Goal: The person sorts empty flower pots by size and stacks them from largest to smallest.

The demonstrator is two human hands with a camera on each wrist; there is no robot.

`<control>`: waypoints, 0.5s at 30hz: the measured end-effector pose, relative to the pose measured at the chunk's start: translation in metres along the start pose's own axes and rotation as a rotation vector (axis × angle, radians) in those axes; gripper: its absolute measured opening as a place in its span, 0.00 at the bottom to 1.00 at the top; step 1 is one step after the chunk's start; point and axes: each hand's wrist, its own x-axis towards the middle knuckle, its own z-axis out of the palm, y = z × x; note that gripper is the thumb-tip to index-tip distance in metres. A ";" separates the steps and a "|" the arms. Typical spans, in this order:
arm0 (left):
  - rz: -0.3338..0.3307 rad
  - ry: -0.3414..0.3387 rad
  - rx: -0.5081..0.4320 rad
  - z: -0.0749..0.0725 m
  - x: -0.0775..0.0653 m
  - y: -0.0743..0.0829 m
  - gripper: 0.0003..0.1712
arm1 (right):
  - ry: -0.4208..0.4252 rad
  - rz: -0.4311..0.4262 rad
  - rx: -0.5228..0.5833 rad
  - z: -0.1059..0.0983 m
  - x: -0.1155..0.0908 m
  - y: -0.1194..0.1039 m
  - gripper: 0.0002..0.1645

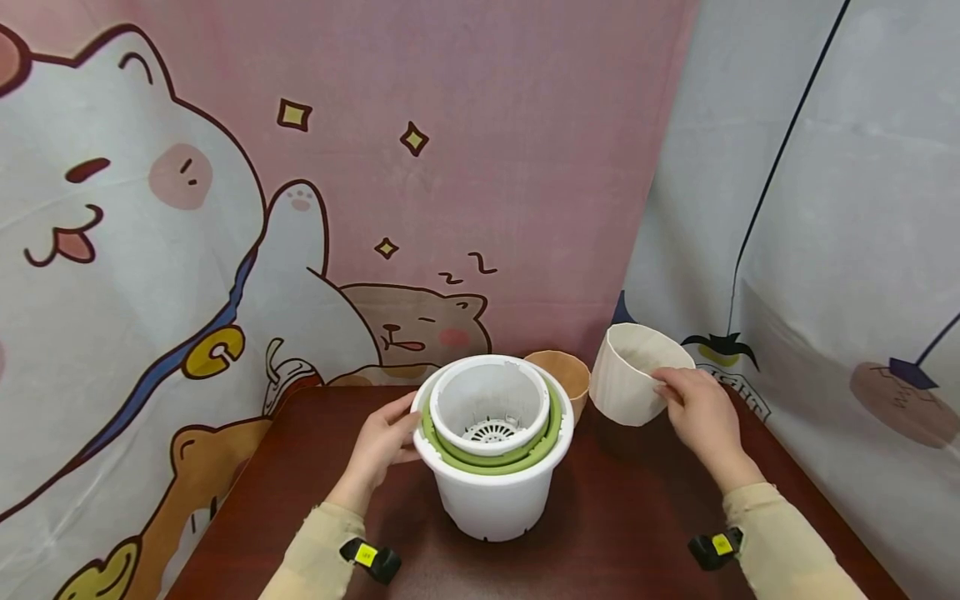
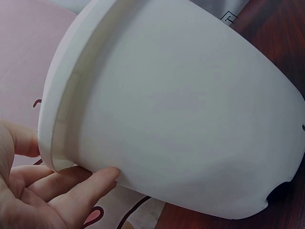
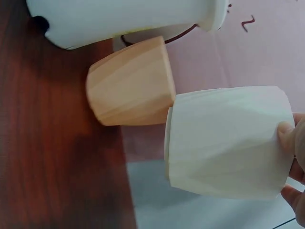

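The left hand (image 1: 381, 443) grips between thumb and fingers — behind it, the left forearm (image 1: 318, 546) angles inward. Well to its right, the right hand (image 1: 703, 417) pinches — the right forearm (image 1: 783, 542) trailing behind, angled inward too.

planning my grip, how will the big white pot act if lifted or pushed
The big white pot is likely stiff: its rim looks undistorted where the left hand grips it. The smaller white pot and green layer nested inside probably add weight. Its narrower base might let it tip.

Cloth-walled corner (image 1: 663, 158) — cartoon-print sheets (image 1: 510, 183) behind a dark table (image 1: 615, 525)
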 end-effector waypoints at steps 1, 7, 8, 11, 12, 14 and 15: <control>0.001 0.001 0.001 0.000 0.000 0.000 0.25 | 0.004 -0.007 0.004 -0.002 0.002 -0.002 0.17; 0.002 0.001 0.000 0.000 0.000 0.000 0.25 | 0.033 -0.048 0.035 -0.016 0.013 -0.013 0.18; 0.004 -0.001 -0.001 0.000 0.000 0.000 0.25 | 0.039 -0.058 0.040 -0.018 0.015 -0.016 0.18; 0.009 -0.003 -0.004 0.000 -0.001 0.001 0.25 | 0.064 -0.085 0.058 -0.023 0.022 -0.024 0.18; 0.009 -0.004 -0.006 0.000 -0.001 0.001 0.25 | 0.071 -0.092 0.063 -0.025 0.024 -0.027 0.19; 0.011 -0.007 -0.005 0.000 -0.001 0.001 0.25 | 0.082 -0.105 0.071 -0.027 0.028 -0.032 0.19; 0.009 -0.007 -0.006 0.000 -0.001 0.001 0.25 | 0.086 -0.110 0.074 -0.028 0.031 -0.035 0.18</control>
